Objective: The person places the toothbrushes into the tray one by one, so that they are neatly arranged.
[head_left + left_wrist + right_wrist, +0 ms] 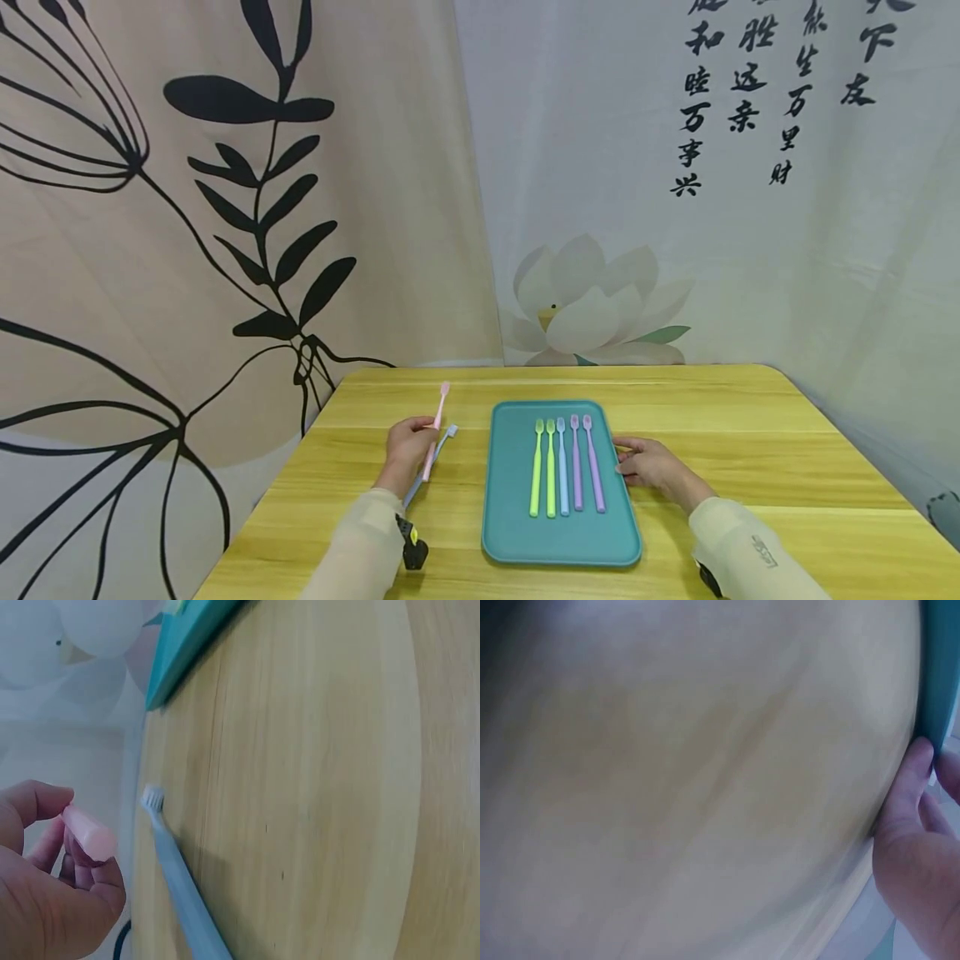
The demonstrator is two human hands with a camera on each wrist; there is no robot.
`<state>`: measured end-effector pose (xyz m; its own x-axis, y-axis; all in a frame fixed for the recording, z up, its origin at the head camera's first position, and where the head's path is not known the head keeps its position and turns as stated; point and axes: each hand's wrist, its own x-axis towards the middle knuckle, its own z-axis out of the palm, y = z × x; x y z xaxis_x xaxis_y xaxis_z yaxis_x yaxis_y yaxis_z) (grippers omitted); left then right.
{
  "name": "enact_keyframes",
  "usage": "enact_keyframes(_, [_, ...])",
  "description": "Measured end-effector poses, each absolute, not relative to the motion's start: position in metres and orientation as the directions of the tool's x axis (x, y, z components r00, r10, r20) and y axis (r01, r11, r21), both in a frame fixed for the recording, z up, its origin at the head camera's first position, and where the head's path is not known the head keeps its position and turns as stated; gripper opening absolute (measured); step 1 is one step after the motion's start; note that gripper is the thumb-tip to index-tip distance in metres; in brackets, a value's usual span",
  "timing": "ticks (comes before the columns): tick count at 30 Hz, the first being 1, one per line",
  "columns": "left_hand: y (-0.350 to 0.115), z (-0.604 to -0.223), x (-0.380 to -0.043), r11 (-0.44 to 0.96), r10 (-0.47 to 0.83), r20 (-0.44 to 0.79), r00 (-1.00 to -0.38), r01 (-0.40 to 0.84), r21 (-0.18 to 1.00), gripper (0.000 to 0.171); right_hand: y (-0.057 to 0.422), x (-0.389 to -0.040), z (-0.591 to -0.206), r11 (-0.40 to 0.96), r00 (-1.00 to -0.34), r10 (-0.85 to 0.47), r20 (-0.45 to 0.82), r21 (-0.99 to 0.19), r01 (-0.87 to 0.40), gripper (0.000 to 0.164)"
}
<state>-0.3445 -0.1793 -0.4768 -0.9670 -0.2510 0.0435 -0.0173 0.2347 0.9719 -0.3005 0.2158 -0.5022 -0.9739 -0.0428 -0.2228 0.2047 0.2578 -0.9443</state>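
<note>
My left hand (408, 450) pinches a pink toothbrush (438, 421) by its handle, bristle end pointing away from me; in the left wrist view the handle's butt (94, 836) sticks out between thumb and fingers. Under that hand a blue toothbrush (180, 881) lies on the table, partly hidden by the arm in the head view. On the teal tray (558, 542) lie two green toothbrushes (536, 475), a blue one (562, 475) and two purple ones (594, 471), side by side, heads away from me. My right hand (652, 467) holds the tray's right rim between thumb and fingers.
The wooden table (720, 417) extends on both sides of the tray. Behind it hangs a printed cloth (420, 208) with plant drawings, a pale flower and black writing. A dark wrist device (412, 546) sits on the left sleeve.
</note>
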Motion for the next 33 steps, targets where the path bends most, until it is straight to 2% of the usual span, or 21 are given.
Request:
enact_keyframes(12, [-0.158, -0.471, -0.339, 0.086, -0.152, 0.011, -0.988, -0.002, 0.996, 0.03, 0.216, -0.299, -0.501, 0.23, -0.976, -0.061, -0.207, -0.955, 0.188, 0.059])
enact_keyframes(33, [-0.125, -0.47, -0.333, 0.07, -0.108, 0.008, -0.994, 0.0, 0.998, 0.029, 0.217, -0.299, -0.502, 0.215, -0.979, -0.053, -0.196, -0.96, 0.181, 0.06])
